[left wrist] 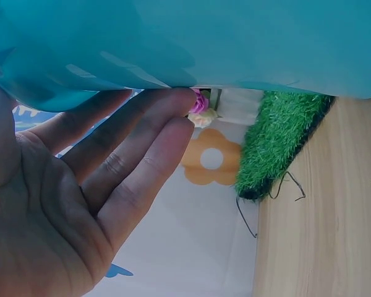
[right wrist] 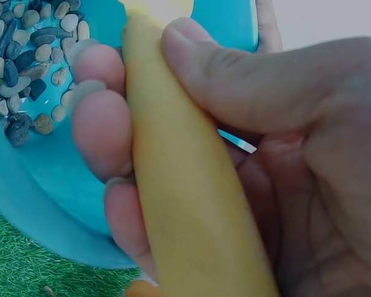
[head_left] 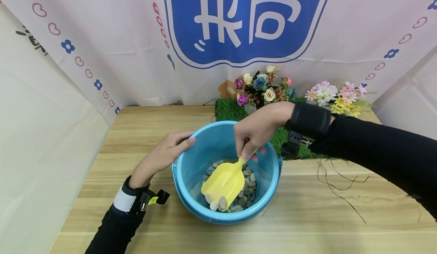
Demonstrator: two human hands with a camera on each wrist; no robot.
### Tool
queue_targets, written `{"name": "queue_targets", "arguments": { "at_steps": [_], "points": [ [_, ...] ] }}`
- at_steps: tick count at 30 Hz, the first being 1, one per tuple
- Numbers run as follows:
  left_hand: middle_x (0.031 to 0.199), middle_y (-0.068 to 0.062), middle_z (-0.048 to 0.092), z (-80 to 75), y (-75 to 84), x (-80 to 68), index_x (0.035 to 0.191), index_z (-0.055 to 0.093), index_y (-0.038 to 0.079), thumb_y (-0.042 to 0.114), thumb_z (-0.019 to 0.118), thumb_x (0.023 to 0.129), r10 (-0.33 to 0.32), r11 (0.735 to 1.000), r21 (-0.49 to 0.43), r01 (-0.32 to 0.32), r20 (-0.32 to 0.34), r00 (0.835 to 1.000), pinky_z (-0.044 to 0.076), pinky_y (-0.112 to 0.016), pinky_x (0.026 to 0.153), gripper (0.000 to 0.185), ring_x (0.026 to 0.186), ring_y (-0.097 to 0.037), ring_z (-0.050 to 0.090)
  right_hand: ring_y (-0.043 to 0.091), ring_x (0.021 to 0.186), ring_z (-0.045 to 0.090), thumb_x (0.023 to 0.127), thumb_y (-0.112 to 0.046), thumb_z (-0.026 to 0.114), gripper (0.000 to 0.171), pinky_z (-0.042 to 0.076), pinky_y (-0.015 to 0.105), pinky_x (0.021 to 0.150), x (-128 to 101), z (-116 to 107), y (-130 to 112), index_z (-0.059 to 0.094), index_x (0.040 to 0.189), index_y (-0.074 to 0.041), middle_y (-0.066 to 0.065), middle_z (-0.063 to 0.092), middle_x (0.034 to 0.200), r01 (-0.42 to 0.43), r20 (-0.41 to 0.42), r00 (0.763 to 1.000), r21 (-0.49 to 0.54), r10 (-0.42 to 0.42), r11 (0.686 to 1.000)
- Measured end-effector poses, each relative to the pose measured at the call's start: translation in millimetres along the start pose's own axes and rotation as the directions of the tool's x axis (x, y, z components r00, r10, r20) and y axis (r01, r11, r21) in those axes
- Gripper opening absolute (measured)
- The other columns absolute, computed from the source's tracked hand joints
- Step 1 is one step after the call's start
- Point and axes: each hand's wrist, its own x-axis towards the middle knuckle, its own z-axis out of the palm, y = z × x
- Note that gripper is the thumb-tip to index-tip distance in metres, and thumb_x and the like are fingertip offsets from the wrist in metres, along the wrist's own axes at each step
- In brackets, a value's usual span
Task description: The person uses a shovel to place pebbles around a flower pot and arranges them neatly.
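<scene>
A blue plastic bucket stands on the wooden table with pebbles on its bottom. My right hand grips the handle of a yellow scoop whose blade lies on the pebbles inside the bucket, with a few pebbles at its tip. The right wrist view shows fingers and thumb curled round the yellow handle above the bucket wall and pebbles. My left hand rests with straight fingers against the bucket's left outer wall; its fingers lie flat on the blue plastic.
A strip of green fake grass with artificial flowers and a second bunch lies behind the bucket. Thin dry twigs trail on the table at the right. A printed cloth backdrop closes off the back and sides.
</scene>
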Motion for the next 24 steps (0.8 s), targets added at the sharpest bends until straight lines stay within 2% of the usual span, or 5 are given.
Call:
{"name": "queue_targets", "arguments": {
  "at_steps": [14,19,24],
  "points": [
    [0.098,-0.016,0.073,-0.5,0.1,0.0,0.131,0.061,-0.005,0.012,0.045,0.108,-0.002,1.0,0.011,0.002,0.001,1.0,0.063,-0.037,0.059,0.032,0.07,-0.02,0.074,0.02,0.065,0.064,0.107,-0.013,0.055,0.03,0.056,0.031,0.067,-10,3,8,0.076,0.085,-0.012,0.004,0.069,0.079,0.039,-0.018,0.999,0.045,-0.038,0.998],
    [0.1,-0.017,0.072,-0.6,0.1,-0.1,0.131,0.061,-0.005,0.012,0.045,0.108,-0.007,1.0,0.009,0.008,-0.003,1.0,0.063,-0.037,0.059,0.033,0.07,-0.02,0.074,0.021,0.067,0.065,0.107,-0.013,0.056,0.03,0.058,0.039,0.071,-13,4,10,0.076,0.085,-0.012,0.004,0.07,0.079,0.031,-0.027,0.999,0.062,-0.03,0.998],
    [0.101,-0.017,0.072,-0.3,0.3,0.1,0.132,0.061,-0.005,0.012,0.045,0.108,-0.012,1.0,0.008,0.012,-0.006,1.0,0.063,-0.037,0.059,0.033,0.07,-0.021,0.074,0.022,0.068,0.065,0.106,-0.015,0.056,0.029,0.059,0.042,0.072,-18,5,9,0.077,0.086,-0.012,0.003,0.07,0.079,0.029,-0.042,0.999,0.075,-0.026,0.997]
  ]
}}
